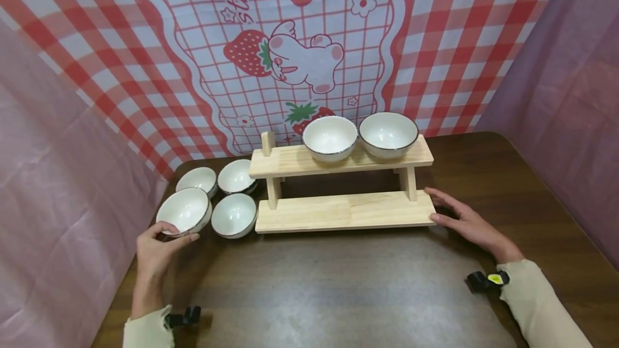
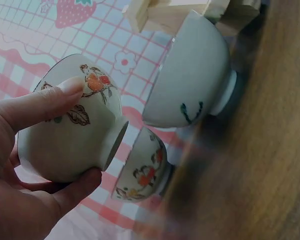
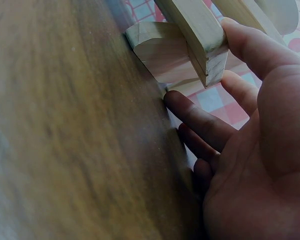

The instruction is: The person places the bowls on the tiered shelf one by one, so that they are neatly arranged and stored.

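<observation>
My left hand (image 1: 156,254) grips a white bowl (image 1: 185,208) with a dark rim. The left wrist view shows orange fruit and brown leaves on the bowl's outside (image 2: 97,132), with the thumb on its wall and a finger near its foot. It is held off the table. My right hand (image 1: 471,230) is at the right end of a two-tier wooden rack (image 1: 345,212). In the right wrist view the thumb and a finger touch the end of the lower board (image 3: 216,62), while the other fingers extend beneath it near the tabletop.
Two white bowls (image 1: 330,136) stand side by side on the rack's upper board. Left of the rack, a plain bowl (image 1: 234,216), another bowl (image 1: 237,175) and a third bowl (image 1: 195,180) rest on the brown table (image 1: 314,289). A strawberry-print cloth (image 1: 309,58) hangs behind.
</observation>
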{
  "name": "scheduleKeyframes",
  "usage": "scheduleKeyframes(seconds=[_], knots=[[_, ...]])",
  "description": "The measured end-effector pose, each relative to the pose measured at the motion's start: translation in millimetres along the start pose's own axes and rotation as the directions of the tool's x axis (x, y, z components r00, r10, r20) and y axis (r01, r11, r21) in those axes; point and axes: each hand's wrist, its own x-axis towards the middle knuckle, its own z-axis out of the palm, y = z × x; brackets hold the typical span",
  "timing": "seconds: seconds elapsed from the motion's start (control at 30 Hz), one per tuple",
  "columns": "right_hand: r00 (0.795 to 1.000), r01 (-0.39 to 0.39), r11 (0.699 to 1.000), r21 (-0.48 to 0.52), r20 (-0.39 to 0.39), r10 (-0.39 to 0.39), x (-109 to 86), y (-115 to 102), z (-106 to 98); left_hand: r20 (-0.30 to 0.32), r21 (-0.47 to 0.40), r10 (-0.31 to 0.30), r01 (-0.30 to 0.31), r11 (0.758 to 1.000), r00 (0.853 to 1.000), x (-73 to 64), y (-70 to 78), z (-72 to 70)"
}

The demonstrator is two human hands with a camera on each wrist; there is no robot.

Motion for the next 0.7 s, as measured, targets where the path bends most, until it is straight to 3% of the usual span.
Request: scheduleKeyframes(seconds=[0.3,0.7], knots=[[1.000,0.000,1.000,-0.003,-0.001,0.000,0.1,0.0,0.0,0.033,0.104,0.010,-0.014,0.994,0.999,-1.0,18.5,3.8],[1.000,0.020,0.998,-0.051,-0.010,-0.021,-1.9,-4.5,-0.2,0.099,0.065,0.017,-0.023,0.998,0.995,0.1,37.5,12.1]])
